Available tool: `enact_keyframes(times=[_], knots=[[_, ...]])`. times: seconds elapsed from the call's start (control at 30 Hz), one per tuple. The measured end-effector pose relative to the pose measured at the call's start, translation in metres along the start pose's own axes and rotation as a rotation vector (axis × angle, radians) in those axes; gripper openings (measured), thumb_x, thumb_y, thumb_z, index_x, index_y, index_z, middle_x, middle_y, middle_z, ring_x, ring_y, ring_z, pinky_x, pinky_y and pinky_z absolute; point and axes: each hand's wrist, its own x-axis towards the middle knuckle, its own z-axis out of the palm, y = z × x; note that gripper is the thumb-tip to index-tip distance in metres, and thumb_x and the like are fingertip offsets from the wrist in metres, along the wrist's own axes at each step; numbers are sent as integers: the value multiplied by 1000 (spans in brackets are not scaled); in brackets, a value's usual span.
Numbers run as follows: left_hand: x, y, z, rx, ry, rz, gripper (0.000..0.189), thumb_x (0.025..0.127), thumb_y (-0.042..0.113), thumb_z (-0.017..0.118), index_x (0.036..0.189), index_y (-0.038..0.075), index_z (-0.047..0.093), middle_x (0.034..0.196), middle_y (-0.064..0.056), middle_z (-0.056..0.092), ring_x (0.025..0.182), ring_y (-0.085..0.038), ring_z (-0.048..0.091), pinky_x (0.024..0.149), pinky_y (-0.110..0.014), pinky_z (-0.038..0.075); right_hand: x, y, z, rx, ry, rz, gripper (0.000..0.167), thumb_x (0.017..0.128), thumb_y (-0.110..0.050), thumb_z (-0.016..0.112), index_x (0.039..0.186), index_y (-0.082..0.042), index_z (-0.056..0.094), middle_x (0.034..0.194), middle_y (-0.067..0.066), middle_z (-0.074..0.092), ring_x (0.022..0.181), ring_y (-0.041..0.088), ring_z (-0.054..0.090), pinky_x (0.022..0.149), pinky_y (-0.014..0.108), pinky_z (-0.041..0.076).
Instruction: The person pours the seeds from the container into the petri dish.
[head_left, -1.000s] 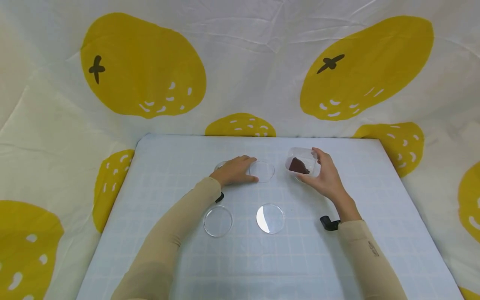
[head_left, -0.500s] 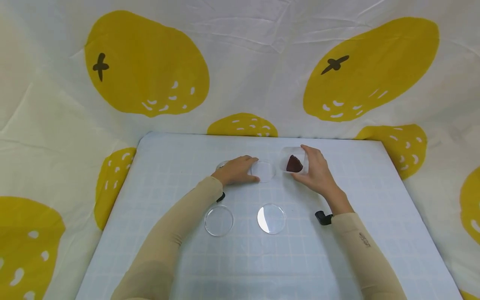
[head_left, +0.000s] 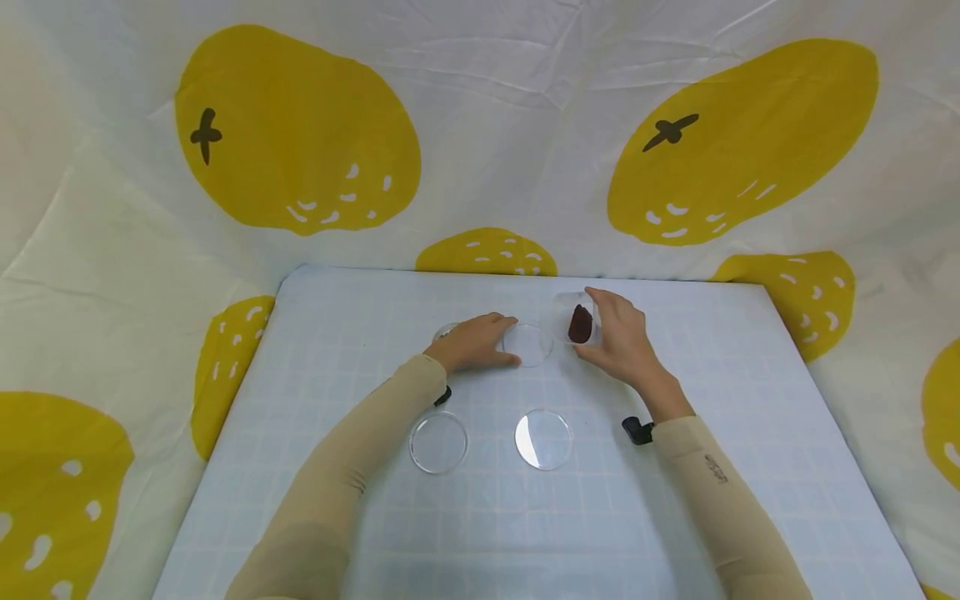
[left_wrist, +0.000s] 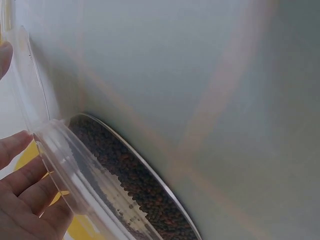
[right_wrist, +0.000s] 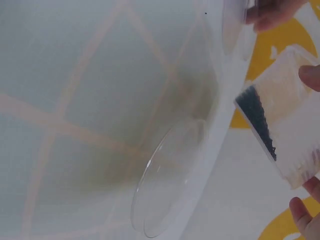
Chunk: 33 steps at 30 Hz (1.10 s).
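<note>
My right hand (head_left: 618, 342) grips a clear plastic container (right_wrist: 287, 120), tilted, with dark brown grains (head_left: 580, 324) heaped against one side. It hangs just right of a clear petri dish (head_left: 528, 345). My left hand (head_left: 474, 342) holds that dish at its left side, thumb near and fingers far. Partly hidden behind my left wrist stands another dish (left_wrist: 145, 180), which shows a layer of dark grains in the left wrist view. A further clear petri dish (right_wrist: 170, 180) lies on the table below my right hand in the right wrist view.
Two round clear dishes or lids lie nearer on the table: a left one (head_left: 438, 442) and a right one (head_left: 543, 439), which catches a bright reflection. The pale checked tabletop (head_left: 480, 533) ends at a fruit-patterned cloth (head_left: 502, 125) behind.
My right hand has moved left with the container, bringing it close to the dish and tilting it further. The grains have slid into a narrower heap. My left hand stays at its dish.
</note>
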Motion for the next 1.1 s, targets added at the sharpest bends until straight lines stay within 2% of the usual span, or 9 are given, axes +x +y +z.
enact_keyframes(times=[0.23,0.5,0.83,1.1], knots=[[0,0,1,-10,-2,-17,88,88,68,62,156,20,35,154,-3,41,140,-20,38,115,-38,32,3,-2,2,-39,30,-63,96,65,-24,94,144,-1,43,134,25,50,124,44,46,94,67,37],[1,-2,2,-13,-2,-14,89,87,69,61,157,20,35,154,-4,40,141,-20,38,115,-39,32,5,-7,1,-47,-11,-54,97,66,-22,94,147,-7,41,137,23,47,128,42,41,100,65,32],[4,-2,2,-23,-13,-17,87,88,68,62,156,19,36,154,-5,41,140,-22,38,114,-42,34,9,-10,3,-122,-29,-116,99,67,-23,94,148,-8,40,139,21,45,130,42,39,100,67,32],[1,0,-1,-26,-15,-20,86,88,66,63,156,19,37,153,-5,42,139,-22,39,114,-43,34,14,-19,1,-140,-77,-125,97,71,-20,92,149,-8,36,141,23,40,131,44,35,106,66,28]])
